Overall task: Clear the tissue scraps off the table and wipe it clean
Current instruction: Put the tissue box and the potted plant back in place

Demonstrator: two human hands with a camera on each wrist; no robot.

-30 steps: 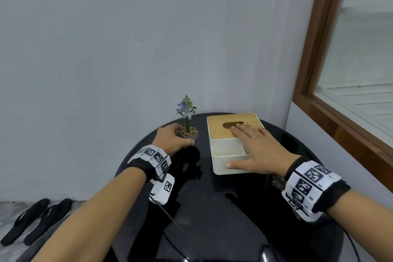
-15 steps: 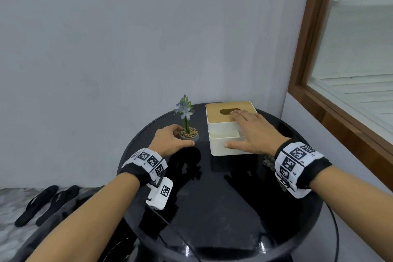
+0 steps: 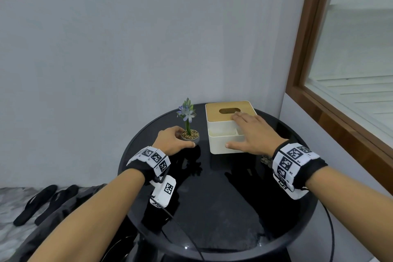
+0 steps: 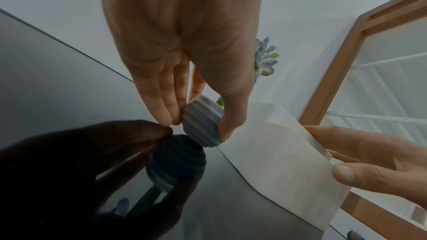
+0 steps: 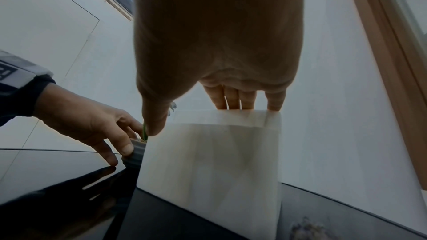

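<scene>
I count two hands on one round black glass table [image 3: 223,208], and two objects standing at its far edge. My left hand [image 3: 173,141] is curled round one small ribbed grey pot [image 4: 202,125], thumb on its near side and fingers [image 4: 161,105] against its left wall; the pot stands on the glass and carries one green stem with a single cluster of pale blue flowers [image 3: 186,110]. My right hand [image 3: 253,134] lies spread and flat over one white tissue box [image 3: 221,144], four fingers [image 5: 233,98] straight across its top edge near the oval slot in the one wooden lid [image 3: 214,109], the thumb [image 3: 232,145] stretched along the near wall; it presses rather than grips. The box stands just to the right of the pot, close but whether they touch I cannot tell. In the right wrist view a small greyish clump [image 5: 309,229] lies on the glass beside the box; I cannot tell whether it is a tissue scrap. Each wrist wears one marker-covered band. On the floor to the left lie two dark sandals [image 3: 44,203], side by side.
</scene>
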